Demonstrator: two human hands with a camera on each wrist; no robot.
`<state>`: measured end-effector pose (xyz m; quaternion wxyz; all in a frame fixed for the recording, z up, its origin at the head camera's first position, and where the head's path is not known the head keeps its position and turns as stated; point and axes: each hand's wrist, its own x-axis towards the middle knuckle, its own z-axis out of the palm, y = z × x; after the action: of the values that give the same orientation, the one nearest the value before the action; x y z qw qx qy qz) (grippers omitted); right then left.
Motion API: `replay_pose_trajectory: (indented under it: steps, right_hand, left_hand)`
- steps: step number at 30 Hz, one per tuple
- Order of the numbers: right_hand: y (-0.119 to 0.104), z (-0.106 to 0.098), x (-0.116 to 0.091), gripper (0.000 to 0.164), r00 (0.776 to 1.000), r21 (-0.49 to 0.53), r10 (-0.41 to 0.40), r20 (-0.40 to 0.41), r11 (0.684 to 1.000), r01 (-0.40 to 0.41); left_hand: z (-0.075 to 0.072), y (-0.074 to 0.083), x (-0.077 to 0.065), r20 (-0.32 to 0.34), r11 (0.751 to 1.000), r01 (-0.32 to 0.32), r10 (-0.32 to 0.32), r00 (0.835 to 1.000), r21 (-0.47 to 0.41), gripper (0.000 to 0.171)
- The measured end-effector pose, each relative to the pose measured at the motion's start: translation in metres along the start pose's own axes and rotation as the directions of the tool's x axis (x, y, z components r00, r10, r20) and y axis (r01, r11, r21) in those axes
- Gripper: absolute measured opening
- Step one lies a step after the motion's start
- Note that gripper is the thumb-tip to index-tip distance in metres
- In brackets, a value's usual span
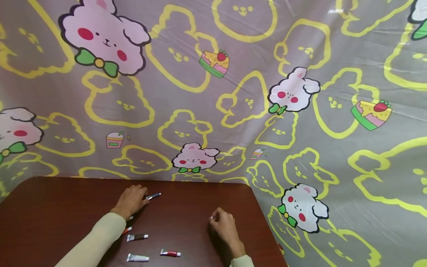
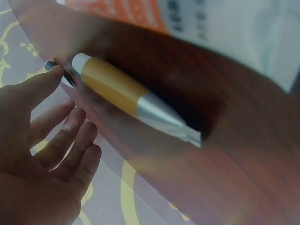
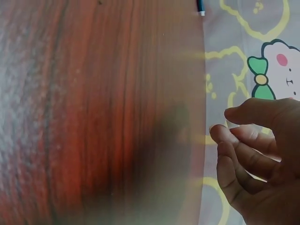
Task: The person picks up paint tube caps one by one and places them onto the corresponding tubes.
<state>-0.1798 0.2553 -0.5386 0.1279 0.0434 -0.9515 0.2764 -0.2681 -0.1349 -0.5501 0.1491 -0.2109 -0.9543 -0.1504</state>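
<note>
My left hand (image 1: 131, 200) is at the far part of the table, its thumb by the near end of a small blue paint tube (image 1: 154, 196). In the left wrist view the thumb tip overlaps that dark tube (image 2: 69, 78), and the fingers are loosely bent. An ochre paint tube (image 2: 112, 86) and an orange-and-white one (image 2: 136, 14) lie close to this hand. Over the right side of the table is my right hand (image 1: 224, 227), thumb and forefinger close together. Seen from the right wrist, a narrow gap shows between them with nothing held.
Brown (image 1: 137, 237), white (image 1: 137, 257) and red (image 1: 171, 253) paint tubes lie toward the near edge of the dark wooden table (image 1: 186, 207). A patterned cloth (image 1: 233, 55) with cartoon animals hangs behind and to the right of it.
</note>
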Motion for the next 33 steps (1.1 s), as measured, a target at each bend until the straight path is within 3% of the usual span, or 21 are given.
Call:
replay_pose_trajectory:
  steps: [11,20,27,33]
  right_hand:
    - [-0.003,0.001,-0.003,0.012,0.999,0.028,-0.039,-0.023,0.999,0.039]
    - [-0.004,0.002,-0.005,0.013,0.999,0.041,-0.04,-0.011,0.998,0.041]
    - [-0.006,0.003,-0.006,0.013,0.999,0.041,-0.052,-0.001,0.998,0.053]
    - [-0.004,0.004,-0.006,0.013,0.996,0.045,-0.086,-0.024,0.995,0.087]
  left_hand:
    - [0.005,0.003,0.004,0.034,1.0,0.021,-0.021,0.999,-0.003,0.023]
    - [0.011,0.004,0.004,-0.039,1.0,-0.005,0.006,0.999,0.007,0.025]
    - [0.012,0.007,0.007,0.02,1.0,0.012,-0.013,1.0,0.009,0.023]
    - [0.014,0.011,0.012,-0.004,1.0,-0.006,0.006,1.0,0.005,0.022]
